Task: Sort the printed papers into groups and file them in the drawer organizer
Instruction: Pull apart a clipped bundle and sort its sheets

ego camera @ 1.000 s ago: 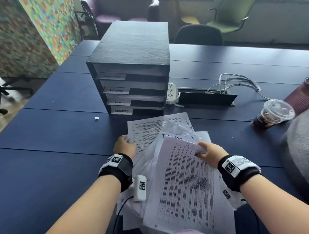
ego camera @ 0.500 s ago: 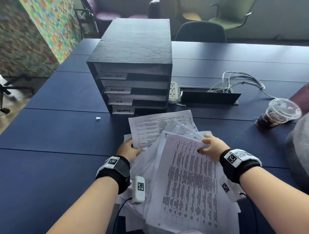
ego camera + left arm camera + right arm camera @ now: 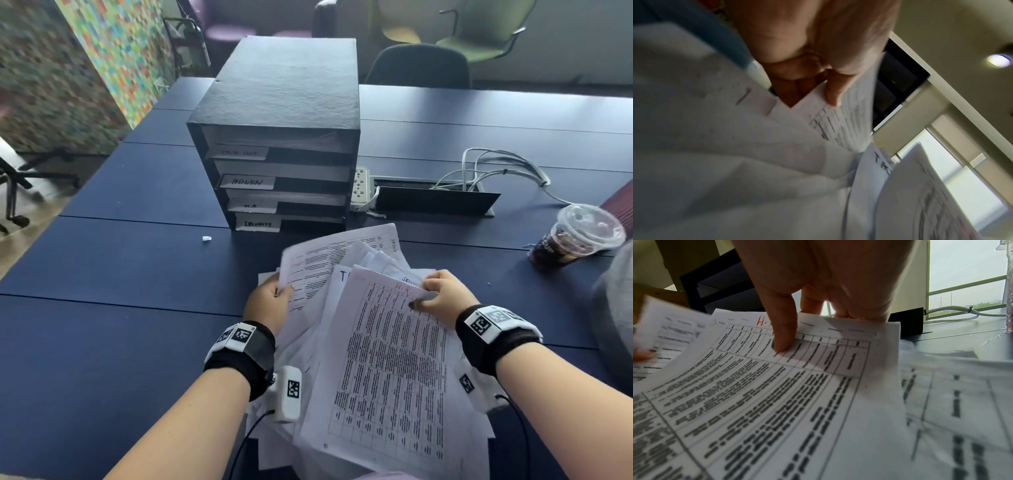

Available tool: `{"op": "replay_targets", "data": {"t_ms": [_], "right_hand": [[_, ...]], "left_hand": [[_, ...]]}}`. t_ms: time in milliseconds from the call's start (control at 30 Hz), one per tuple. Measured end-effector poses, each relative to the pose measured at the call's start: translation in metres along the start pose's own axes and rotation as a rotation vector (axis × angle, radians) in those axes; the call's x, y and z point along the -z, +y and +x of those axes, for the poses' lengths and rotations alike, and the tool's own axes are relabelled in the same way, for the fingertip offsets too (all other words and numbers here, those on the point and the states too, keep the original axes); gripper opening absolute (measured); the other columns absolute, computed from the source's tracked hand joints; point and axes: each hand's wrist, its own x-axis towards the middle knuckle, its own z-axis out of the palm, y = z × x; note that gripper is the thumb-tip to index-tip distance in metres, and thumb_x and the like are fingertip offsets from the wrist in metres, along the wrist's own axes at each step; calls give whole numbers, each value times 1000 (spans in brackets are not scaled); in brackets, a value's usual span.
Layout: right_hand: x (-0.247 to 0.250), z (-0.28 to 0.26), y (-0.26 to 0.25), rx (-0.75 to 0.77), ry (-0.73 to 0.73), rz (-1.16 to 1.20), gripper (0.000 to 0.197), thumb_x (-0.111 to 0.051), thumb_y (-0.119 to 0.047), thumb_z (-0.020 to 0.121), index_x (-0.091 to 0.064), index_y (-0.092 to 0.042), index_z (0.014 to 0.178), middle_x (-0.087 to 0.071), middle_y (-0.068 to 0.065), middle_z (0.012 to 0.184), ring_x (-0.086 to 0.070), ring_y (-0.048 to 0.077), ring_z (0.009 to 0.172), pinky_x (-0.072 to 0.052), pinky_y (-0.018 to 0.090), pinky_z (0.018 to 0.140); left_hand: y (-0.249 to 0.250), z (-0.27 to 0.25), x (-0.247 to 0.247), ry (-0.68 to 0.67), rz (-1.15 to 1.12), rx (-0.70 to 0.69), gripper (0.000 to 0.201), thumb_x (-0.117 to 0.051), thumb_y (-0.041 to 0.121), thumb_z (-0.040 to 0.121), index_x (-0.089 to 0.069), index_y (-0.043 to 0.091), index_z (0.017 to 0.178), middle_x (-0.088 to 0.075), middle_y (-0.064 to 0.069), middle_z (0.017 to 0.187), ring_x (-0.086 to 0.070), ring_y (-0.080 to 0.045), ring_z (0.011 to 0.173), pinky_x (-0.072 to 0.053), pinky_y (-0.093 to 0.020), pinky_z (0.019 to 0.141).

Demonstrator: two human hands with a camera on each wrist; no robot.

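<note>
A loose heap of printed papers (image 3: 346, 308) lies on the dark blue table (image 3: 120, 274) before me. My right hand (image 3: 440, 296) pinches the top edge of a table-printed sheet marked "H.R" in red (image 3: 387, 370), thumb on top (image 3: 784, 337). My left hand (image 3: 270, 301) pinches the left edge of another printed sheet (image 3: 329, 257), lifted and tilted; the pinch shows in the left wrist view (image 3: 830, 95). Behind stands a black drawer organizer (image 3: 284, 137) with several slots labelled ADMIN, H.R and SECURITY.
A plastic cup with a dark drink (image 3: 575, 236) stands at the right. A white power strip (image 3: 359, 188), a black cable box (image 3: 431, 202) and white cables (image 3: 496, 168) sit right of the organizer. Chairs (image 3: 421, 66) line the far side.
The left hand has lifted its sheet off the heap and tilted it up. The right hand has stayed on the top edge of the H.R sheet.
</note>
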Motion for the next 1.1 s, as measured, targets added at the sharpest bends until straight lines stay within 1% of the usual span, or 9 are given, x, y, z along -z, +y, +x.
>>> {"op": "replay_targets", "data": {"t_ms": [167,300,400,500,700,800,900,967,1100], "right_hand": [[0,-7,2,13,27,-8,21,-78,-27,73,-60,-20,65,-45,-2,99,-50,15,81,-35,22,68],[3,-8,7,33,21,2,22,-78,-24,72,-59,-21,62,-52,-1,94,-51,16,79,-35,23,67],[2,-8,11,60,48,48,23,-79,-21,70,-64,-4,67,-54,2,89,-54,21,76,-41,28,67],[0,-11,13,83,74,65,27,-79,-19,70,-65,4,73,-55,4,92,-55,23,78,-44,31,72],[5,-12,13,103,130,90,22,-78,-17,71,-64,0,71,-57,6,86,-56,25,78,-43,32,71],[15,-9,11,80,156,100,15,-77,-17,71,-66,-7,71,-59,5,82,-56,23,77,-44,32,71],[21,-8,9,76,126,98,14,-77,-15,71,-64,-11,67,-56,2,77,-53,19,71,-40,29,66],[24,-8,8,78,100,123,21,-77,-13,71,-60,-20,61,-55,0,74,-51,18,68,-39,28,65],[24,-7,3,74,66,129,29,-78,-12,70,-56,-24,55,-53,-3,69,-50,16,65,-39,27,64]], "left_hand": [[-7,10,13,-87,197,152,30,-59,-1,82,-63,8,110,-66,-12,105,-61,-28,100,-39,-23,74],[-17,14,25,-257,112,290,23,-67,11,53,-67,13,75,-65,-5,76,-59,-22,76,-48,-30,70],[-13,18,28,-115,-40,237,10,-72,20,74,-69,14,81,-67,-3,78,-62,-21,75,-48,-25,70],[-4,21,26,-21,-97,-9,18,-64,14,86,-70,23,100,-69,2,98,-63,-14,88,-47,-19,77],[4,33,25,-128,504,4,30,-45,9,89,-63,19,111,-64,-3,110,-57,-24,96,-44,-27,80],[1,33,31,-353,837,60,29,-44,15,92,-59,11,116,-58,-10,124,-55,-27,113,-43,-28,90],[-3,29,28,-553,1064,108,31,-47,15,88,-62,7,115,-61,-12,123,-58,-27,111,-43,-25,82],[-2,29,24,-551,1035,122,28,-52,21,88,-64,8,109,-63,-11,111,-59,-27,101,-41,-24,75],[0,28,15,-306,589,20,17,-55,20,89,-64,17,103,-66,-3,98,-57,-20,84,-37,-23,67]]}}
